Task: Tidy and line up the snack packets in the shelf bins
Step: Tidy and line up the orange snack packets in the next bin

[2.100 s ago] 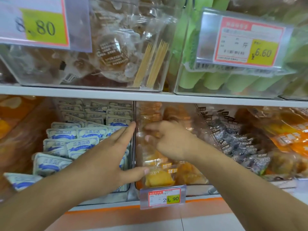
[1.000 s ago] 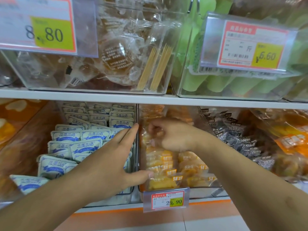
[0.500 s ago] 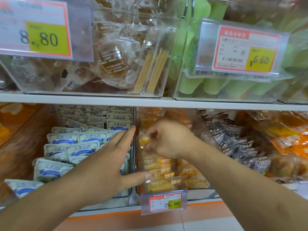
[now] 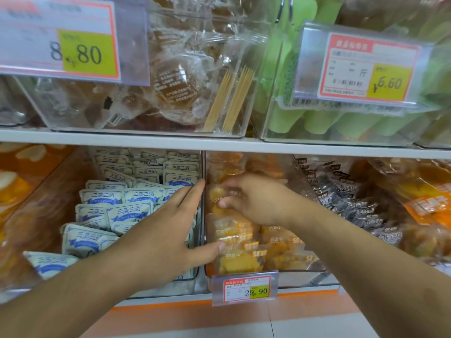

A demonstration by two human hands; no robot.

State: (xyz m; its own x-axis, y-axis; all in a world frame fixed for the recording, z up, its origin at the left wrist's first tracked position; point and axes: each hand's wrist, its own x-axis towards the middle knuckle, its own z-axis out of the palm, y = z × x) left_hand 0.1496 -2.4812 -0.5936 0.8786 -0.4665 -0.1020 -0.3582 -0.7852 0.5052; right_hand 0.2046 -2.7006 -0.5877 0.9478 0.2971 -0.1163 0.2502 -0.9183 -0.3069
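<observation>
A clear bin (image 4: 290,273) in the middle of the lower shelf holds several yellow snack packets (image 4: 234,262) stacked toward its front. My left hand (image 4: 156,235) lies flat against the bin's left wall, fingers straight along it and thumb against a front packet. My right hand (image 4: 253,198) reaches into the bin from the right and pinches a clear packet of yellow snack (image 4: 216,195) near the back of the stack. The bin to the left holds several white and blue packets (image 4: 122,211) in rows.
Dark packets (image 4: 366,206) fill the bin to the right, orange packets (image 4: 429,203) the one beyond. A price tag reading 29.90 (image 4: 245,290) hangs on the middle bin's front. Above the white shelf board (image 4: 219,142) stand clear bins with brown (image 4: 175,89) and green snacks (image 4: 341,120).
My right hand has kept working among the yellow packets, pinching one at the back of the stack; the front packets now lie stacked more evenly. My left hand has stayed on the bin wall.
</observation>
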